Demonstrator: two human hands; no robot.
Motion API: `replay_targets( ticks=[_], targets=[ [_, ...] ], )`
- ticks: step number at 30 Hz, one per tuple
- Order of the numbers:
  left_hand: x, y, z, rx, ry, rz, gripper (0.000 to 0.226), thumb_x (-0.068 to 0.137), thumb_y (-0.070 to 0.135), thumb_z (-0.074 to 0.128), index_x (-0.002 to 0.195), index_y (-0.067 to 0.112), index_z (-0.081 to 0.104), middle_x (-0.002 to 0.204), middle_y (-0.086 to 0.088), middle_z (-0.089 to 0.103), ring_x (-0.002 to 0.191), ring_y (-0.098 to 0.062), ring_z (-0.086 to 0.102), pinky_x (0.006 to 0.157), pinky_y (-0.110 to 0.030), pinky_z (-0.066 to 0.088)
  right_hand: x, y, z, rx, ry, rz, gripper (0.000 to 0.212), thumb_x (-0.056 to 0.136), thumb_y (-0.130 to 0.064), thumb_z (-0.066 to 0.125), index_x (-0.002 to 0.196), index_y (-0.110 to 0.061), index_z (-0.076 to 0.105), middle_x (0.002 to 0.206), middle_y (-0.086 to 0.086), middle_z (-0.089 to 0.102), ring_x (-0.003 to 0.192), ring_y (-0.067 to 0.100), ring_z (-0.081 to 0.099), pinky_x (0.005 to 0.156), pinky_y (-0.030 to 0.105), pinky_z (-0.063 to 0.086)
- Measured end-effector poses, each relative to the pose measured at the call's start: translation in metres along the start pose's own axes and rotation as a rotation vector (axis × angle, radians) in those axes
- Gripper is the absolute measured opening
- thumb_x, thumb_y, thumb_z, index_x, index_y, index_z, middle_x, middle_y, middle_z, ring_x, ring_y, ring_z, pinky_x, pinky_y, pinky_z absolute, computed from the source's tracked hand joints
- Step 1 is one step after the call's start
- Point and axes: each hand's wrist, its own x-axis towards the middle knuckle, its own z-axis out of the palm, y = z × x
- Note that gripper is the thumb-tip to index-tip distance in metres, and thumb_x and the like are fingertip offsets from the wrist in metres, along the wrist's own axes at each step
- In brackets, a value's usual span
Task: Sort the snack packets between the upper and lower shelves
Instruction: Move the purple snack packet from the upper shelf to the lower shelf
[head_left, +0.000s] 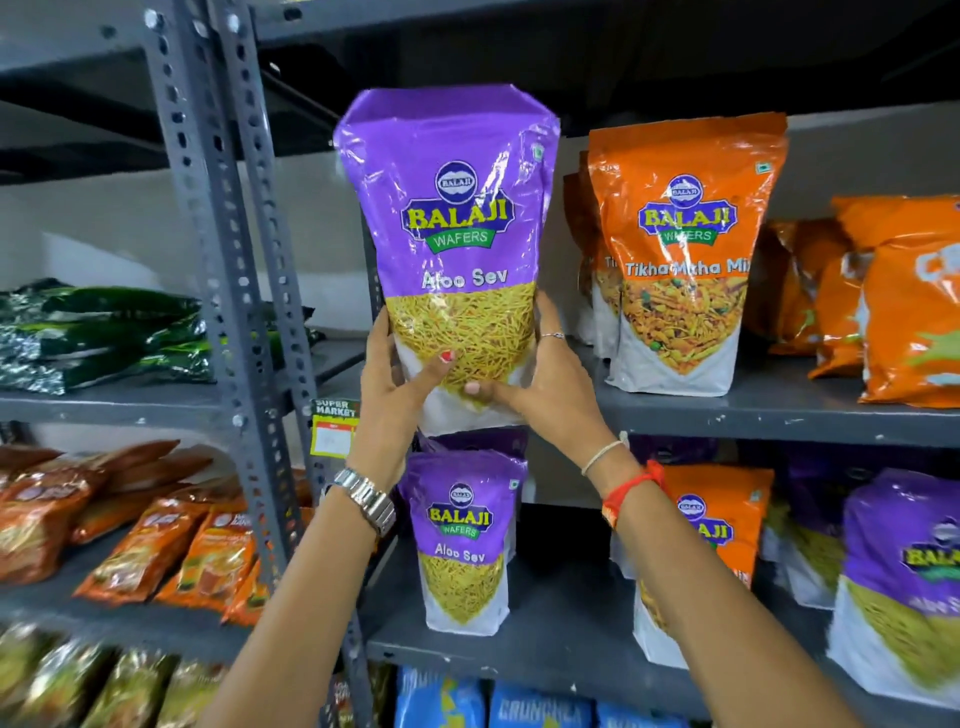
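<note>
I hold a large purple Aloo Sev packet (451, 228) upright in front of the upper shelf (779, 415), at its left end. My left hand (400, 384) grips its lower left side, and my right hand (540, 379) grips its lower right side. Orange Tikha Mitha Mix packets (685, 260) stand on the upper shelf just to the right. On the lower shelf (561, 639) stand a purple Aloo Sev packet (462, 535), an orange packet (717, 525) partly behind my right forearm, and more purple packets (904, 577) at the right.
Grey perforated uprights (234, 291) divide this rack from a left rack holding green packets (104, 332) above and orange-brown packets (156, 545) below. Other orange packets (904, 296) fill the upper shelf's right end. Blue packets (540, 706) sit on the bottom shelf.
</note>
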Motion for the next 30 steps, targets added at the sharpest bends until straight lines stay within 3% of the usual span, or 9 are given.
replay_targets(
  ticks=[7, 10, 13, 17, 21, 23, 26, 28, 30],
  targets=[
    [-0.075, -0.013, -0.009, 0.03, 0.008, -0.078, 0.078, 0.067, 0.017, 0.073, 0.136, 0.019, 0.036, 0.134, -0.011, 0.053, 0.119, -0.026, 0.054, 0.097, -0.046, 0.049, -0.072, 0.013, -0.005, 0.124, -0.049, 0.084, 0.108, 0.053, -0.046, 0.086, 0.141, -0.034, 0.025, 0.129, -0.022, 0.055, 0.126, 0.008, 0.053, 0.108, 0.041, 0.044],
    [-0.106, -0.037, -0.011, 0.038, 0.018, -0.17, 0.087, 0.062, 0.014, 0.083, 0.135, 0.018, 0.035, 0.135, -0.014, 0.051, 0.121, -0.029, 0.053, 0.099, -0.054, 0.046, -0.11, 0.033, -0.003, 0.142, -0.112, 0.152, 0.102, 0.06, -0.034, 0.088, 0.141, -0.036, 0.026, 0.124, -0.035, 0.049, 0.119, -0.013, 0.049, 0.104, 0.018, 0.042],
    [-0.139, -0.065, -0.006, 0.098, 0.048, -0.234, 0.088, 0.066, 0.003, 0.079, 0.139, 0.013, 0.03, 0.138, -0.015, 0.047, 0.123, -0.029, 0.05, 0.1, -0.052, 0.045, -0.144, 0.055, 0.0, 0.134, -0.176, 0.202, 0.098, 0.067, -0.018, 0.086, 0.136, -0.037, 0.018, 0.12, -0.032, 0.044, 0.106, -0.032, 0.042, 0.089, -0.004, 0.034],
    [-0.177, -0.106, 0.005, 0.118, 0.083, -0.296, 0.083, 0.065, -0.002, 0.076, 0.132, 0.016, 0.032, 0.136, -0.021, 0.043, 0.122, -0.035, 0.048, 0.088, -0.033, 0.053, -0.178, 0.093, 0.01, 0.118, -0.234, 0.301, 0.099, 0.068, -0.015, 0.084, 0.135, -0.037, 0.015, 0.125, -0.014, 0.05, 0.114, -0.011, 0.048, 0.093, -0.002, 0.032],
    [-0.204, -0.149, 0.019, 0.115, 0.144, -0.393, 0.083, 0.063, -0.013, 0.075, 0.13, 0.002, 0.029, 0.133, -0.026, 0.043, 0.119, -0.039, 0.049, 0.078, -0.013, 0.052, -0.204, 0.128, 0.019, 0.086, -0.277, 0.363, 0.101, 0.069, -0.01, 0.083, 0.144, -0.023, 0.017, 0.133, 0.004, 0.049, 0.124, 0.013, 0.043, 0.102, 0.015, 0.033],
    [-0.21, -0.168, 0.027, 0.144, 0.12, -0.435, 0.084, 0.061, -0.009, 0.078, 0.126, 0.015, 0.03, 0.13, -0.022, 0.043, 0.117, -0.035, 0.05, 0.089, -0.024, 0.053, -0.21, 0.146, 0.022, 0.089, -0.276, 0.379, 0.098, 0.068, -0.006, 0.083, 0.141, -0.025, 0.02, 0.134, 0.005, 0.048, 0.127, 0.015, 0.043, 0.106, 0.014, 0.034],
    [-0.215, -0.197, 0.04, 0.185, 0.126, -0.467, 0.085, 0.058, 0.01, 0.081, 0.117, 0.046, 0.031, 0.131, -0.026, 0.042, 0.12, -0.044, 0.046, 0.098, -0.061, 0.043, -0.214, 0.172, 0.023, 0.091, -0.241, 0.427, 0.095, 0.066, 0.002, 0.082, 0.134, -0.028, 0.022, 0.132, 0.007, 0.05, 0.124, 0.017, 0.046, 0.102, 0.007, 0.037],
    [-0.213, -0.214, 0.049, 0.219, 0.131, -0.479, 0.085, 0.057, 0.014, 0.08, 0.117, 0.048, 0.031, 0.134, -0.019, 0.041, 0.124, -0.04, 0.044, 0.101, -0.063, 0.04, -0.216, 0.19, 0.022, 0.096, -0.223, 0.463, 0.096, 0.066, 0.004, 0.081, 0.134, -0.027, 0.022, 0.132, 0.011, 0.05, 0.125, 0.019, 0.046, 0.101, 0.008, 0.038],
    [-0.206, -0.221, 0.06, 0.202, 0.118, -0.508, 0.086, 0.06, 0.004, 0.08, 0.123, 0.035, 0.03, 0.136, -0.016, 0.041, 0.126, -0.036, 0.044, 0.102, -0.058, 0.042, -0.216, 0.207, 0.022, 0.087, -0.226, 0.506, 0.096, 0.068, 0.005, 0.079, 0.136, -0.026, 0.02, 0.132, 0.008, 0.049, 0.126, 0.02, 0.045, 0.1, 0.01, 0.037]
  ],
)
